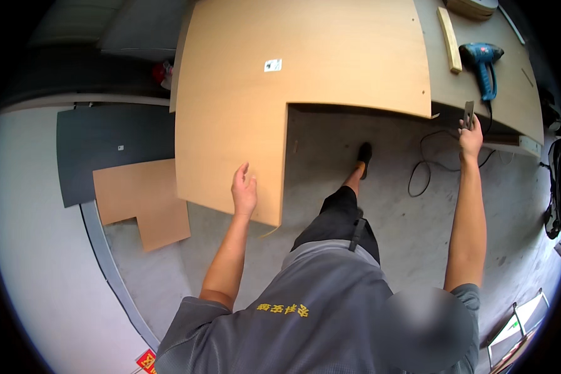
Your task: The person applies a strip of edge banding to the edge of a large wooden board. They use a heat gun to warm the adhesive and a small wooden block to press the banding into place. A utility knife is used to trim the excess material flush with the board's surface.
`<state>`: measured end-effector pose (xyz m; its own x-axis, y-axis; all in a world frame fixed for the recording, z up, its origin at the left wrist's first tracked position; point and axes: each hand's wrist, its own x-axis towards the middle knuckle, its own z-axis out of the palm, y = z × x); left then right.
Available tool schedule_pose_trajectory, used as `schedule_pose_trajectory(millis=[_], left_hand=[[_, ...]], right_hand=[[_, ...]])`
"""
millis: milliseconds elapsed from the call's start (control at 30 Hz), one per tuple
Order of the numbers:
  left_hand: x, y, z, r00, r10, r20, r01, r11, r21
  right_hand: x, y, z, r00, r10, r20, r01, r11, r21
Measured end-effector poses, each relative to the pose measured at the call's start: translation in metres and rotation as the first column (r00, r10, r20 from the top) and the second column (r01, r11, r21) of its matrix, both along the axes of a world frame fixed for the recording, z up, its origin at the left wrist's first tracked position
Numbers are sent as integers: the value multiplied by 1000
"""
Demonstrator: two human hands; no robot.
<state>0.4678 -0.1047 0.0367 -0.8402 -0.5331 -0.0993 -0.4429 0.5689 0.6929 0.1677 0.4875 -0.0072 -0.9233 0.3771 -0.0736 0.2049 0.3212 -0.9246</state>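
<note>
A large L-shaped wood-coloured panel [343,56] with a small white label lies in front of me. Over its near left arm, close to the front corner, is my left hand [244,194], holding nothing, its fingers apart. Whether it touches the panel I cannot tell. A thin strip of edging [270,232] sticks out from that corner. Beyond the panel's right corner, my right hand [471,138] is closed on a flat grey metal tool [469,112], held upright. Its exact kind is not clear, since the fingers cover its lower part.
A blue heat gun [482,65] and a wooden strip [449,38] lie on the worktable [517,81] at the right. A dark cable [421,163] loops on the floor. At the left, a smaller brown panel [144,193] overlaps a dark grey panel [100,140].
</note>
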Motion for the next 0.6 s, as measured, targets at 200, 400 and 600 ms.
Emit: schedule_pose_trajectory(millis=[200,400,600], left_hand=[[48,-3,11,929,-291,227,301,954,-11],[-29,19,55,528,-826,195,840,542,25],[-82,47,12,-456,-863,216,888,-424,179]], right_hand=[[230,-97,57,984,174,20,-96,634,-768],[366,-227,85,944,232,237,105,467,-878],[407,-351,91,927,126,354,279,402,-872]])
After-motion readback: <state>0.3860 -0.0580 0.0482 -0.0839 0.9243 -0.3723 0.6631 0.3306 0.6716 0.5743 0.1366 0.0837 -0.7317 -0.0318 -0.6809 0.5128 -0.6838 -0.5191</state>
